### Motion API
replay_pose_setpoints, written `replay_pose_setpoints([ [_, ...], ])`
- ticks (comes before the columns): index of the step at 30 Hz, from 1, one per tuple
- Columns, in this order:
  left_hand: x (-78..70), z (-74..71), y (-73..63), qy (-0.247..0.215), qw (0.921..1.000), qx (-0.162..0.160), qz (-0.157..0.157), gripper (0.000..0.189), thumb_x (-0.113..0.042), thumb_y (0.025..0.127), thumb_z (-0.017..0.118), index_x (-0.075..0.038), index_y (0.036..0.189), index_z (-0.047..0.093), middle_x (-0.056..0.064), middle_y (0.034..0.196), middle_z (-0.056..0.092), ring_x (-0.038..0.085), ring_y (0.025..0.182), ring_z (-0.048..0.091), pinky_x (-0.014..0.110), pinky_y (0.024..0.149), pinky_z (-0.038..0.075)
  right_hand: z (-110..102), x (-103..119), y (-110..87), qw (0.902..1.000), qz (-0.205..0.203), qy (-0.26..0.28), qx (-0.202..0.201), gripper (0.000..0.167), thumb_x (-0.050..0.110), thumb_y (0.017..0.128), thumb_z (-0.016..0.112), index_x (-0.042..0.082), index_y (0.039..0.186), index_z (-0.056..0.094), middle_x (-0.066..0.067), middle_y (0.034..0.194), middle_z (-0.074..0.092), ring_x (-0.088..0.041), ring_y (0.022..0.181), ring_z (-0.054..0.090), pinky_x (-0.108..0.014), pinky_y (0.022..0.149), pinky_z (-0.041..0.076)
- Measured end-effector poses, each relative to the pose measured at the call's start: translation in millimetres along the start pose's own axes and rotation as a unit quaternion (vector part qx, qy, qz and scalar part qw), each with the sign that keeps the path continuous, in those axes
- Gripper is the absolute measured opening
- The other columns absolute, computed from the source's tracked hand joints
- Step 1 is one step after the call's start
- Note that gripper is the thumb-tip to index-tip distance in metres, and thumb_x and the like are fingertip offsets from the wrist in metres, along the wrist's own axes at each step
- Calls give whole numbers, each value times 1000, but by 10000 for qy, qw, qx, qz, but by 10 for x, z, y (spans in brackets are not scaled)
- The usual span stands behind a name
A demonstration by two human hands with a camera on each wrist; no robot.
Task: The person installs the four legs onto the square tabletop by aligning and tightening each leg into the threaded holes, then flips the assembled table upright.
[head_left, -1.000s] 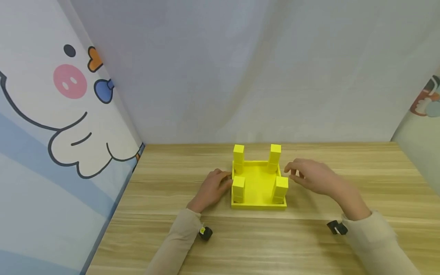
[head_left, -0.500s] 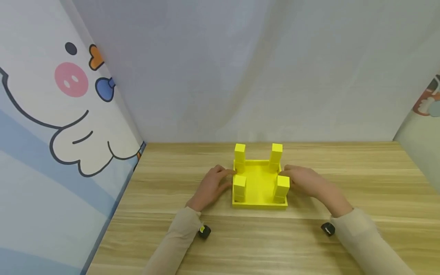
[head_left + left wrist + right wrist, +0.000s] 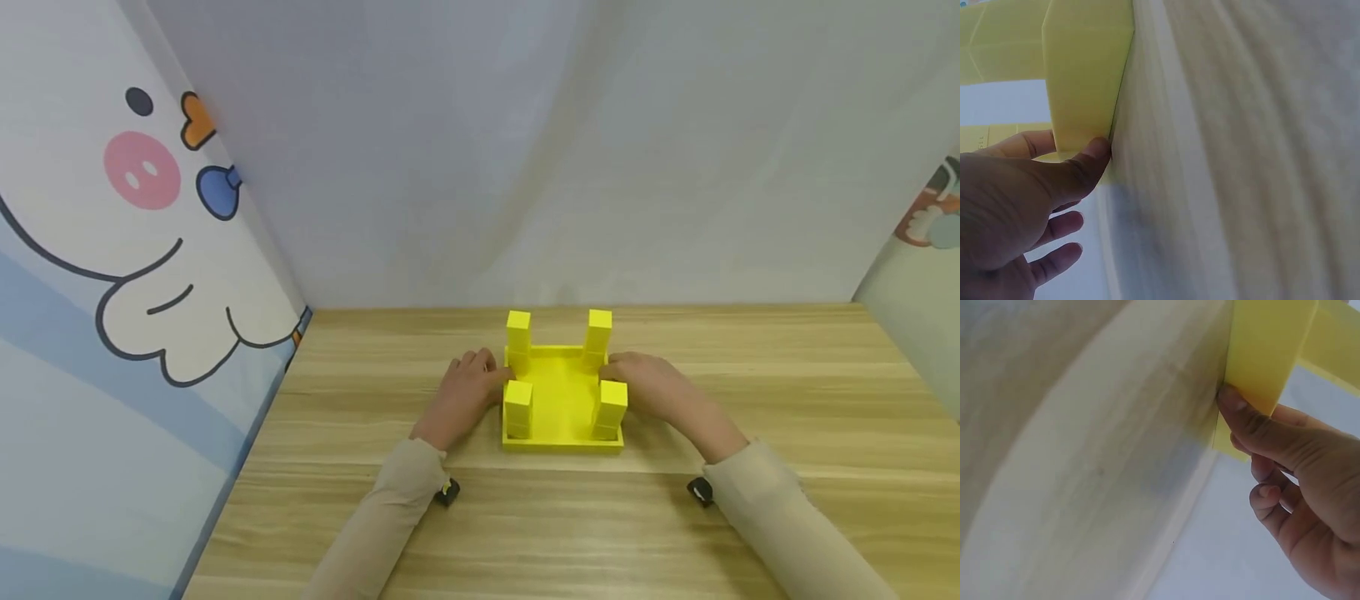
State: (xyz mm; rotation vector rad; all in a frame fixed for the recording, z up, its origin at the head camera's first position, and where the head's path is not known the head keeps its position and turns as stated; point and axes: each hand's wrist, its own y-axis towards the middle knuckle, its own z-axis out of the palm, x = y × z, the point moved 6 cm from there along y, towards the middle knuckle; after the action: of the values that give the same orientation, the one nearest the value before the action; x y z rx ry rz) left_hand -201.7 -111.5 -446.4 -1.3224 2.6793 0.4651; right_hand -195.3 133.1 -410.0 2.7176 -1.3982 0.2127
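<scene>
A yellow square tray (image 3: 558,400) with low walls lies on the table, and an upright yellow post (image 3: 597,340) rises at each corner. My left hand (image 3: 461,396) pinches the middle of its left wall. In the left wrist view the thumb (image 3: 1092,150) presses low on the wall's outer face, and the index finger reaches over the rim. On the opposite side my right hand (image 3: 656,392) pinches the right wall between thumb (image 3: 1238,406) and index finger. Its other fingers curl loosely outside the tray. The right index fingertip is partly hidden behind the wall.
The wooden table (image 3: 570,525) ends at a pale grey curtain (image 3: 600,167) behind the tray. A cartoon-printed panel (image 3: 150,283) stands along the left, and another printed panel (image 3: 930,317) along the right.
My right hand has moved left from beside the tray and taken hold of its right wall. My left hand has closed its fingers on the left wall. The tray stays in place.
</scene>
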Motion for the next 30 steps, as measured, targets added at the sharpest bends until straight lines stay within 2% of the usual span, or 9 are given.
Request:
replay_pose_setpoints([
  [4,5,3,24,-11,10000,46,69,29,-31,90,73,-27,118,72,4,112,59,24,103,52,39,84,42,-23,18,4,9999,-116,-10,35,27,-3,91,61,18,74,60,4,73,56,-10,68,45,-28,63,42],
  [6,6,5,36,-85,9999,87,85,26,-33,89,73,-28,115,72,2,113,60,24,106,53,40,86,43,-59,26,-9,9999,-139,-1,32,28,-5,90,63,18,74,62,5,72,55,-8,67,43,-26,63,41],
  [10,-10,-51,61,-354,9990,212,181,24,-32,89,74,-27,112,70,0,117,65,25,110,56,43,88,44,-176,43,-45,9997,-254,-25,9,28,-10,86,67,16,83,74,5,75,62,-8,70,51,-27,65,48],
  [14,-23,-168,101,-623,9965,358,428,29,-25,90,76,-23,118,69,3,120,69,27,111,59,45,91,48,-313,32,-100,9994,-342,61,2,36,-17,85,64,14,96,78,1,90,74,-15,82,65,-37,78,57],
  [17,-35,-271,132,-778,9938,459,643,36,-20,88,79,-18,122,68,5,122,69,26,112,60,44,97,50,-424,24,-149,9987,-396,335,22,42,-19,83,60,15,99,78,1,96,76,-19,88,68,-41,82,57],
  [19,-54,-349,148,-872,9918,462,817,38,-19,85,83,-17,120,69,5,121,68,25,111,62,42,100,51,-500,27,-180,9980,-402,485,26,44,-20,81,60,16,99,77,3,93,74,-19,85,65,-38,79,56],
  [25,-98,-599,160,-1260,9861,132,1074,35,-13,79,88,-16,109,69,3,113,67,23,106,65,37,97,54,-668,103,-232,9988,-341,342,17,38,-12,81,71,23,95,74,10,84,64,-15,82,56,-28,72,48],
  [27,-80,-651,160,-1363,9851,38,1052,38,-12,80,87,-14,113,70,3,114,67,23,107,66,37,98,55,-718,127,-246,9993,-272,257,-43,31,-4,82,77,21,101,75,7,90,67,-16,86,59,-30,74,51],
  [30,-37,-702,153,-1584,9829,62,938,46,-14,81,86,-13,124,70,3,119,68,21,112,66,37,102,54,-806,136,-271,9992,-88,358,-144,30,7,83,81,15,112,73,-2,104,72,-23,96,65,-42,82,56],
])
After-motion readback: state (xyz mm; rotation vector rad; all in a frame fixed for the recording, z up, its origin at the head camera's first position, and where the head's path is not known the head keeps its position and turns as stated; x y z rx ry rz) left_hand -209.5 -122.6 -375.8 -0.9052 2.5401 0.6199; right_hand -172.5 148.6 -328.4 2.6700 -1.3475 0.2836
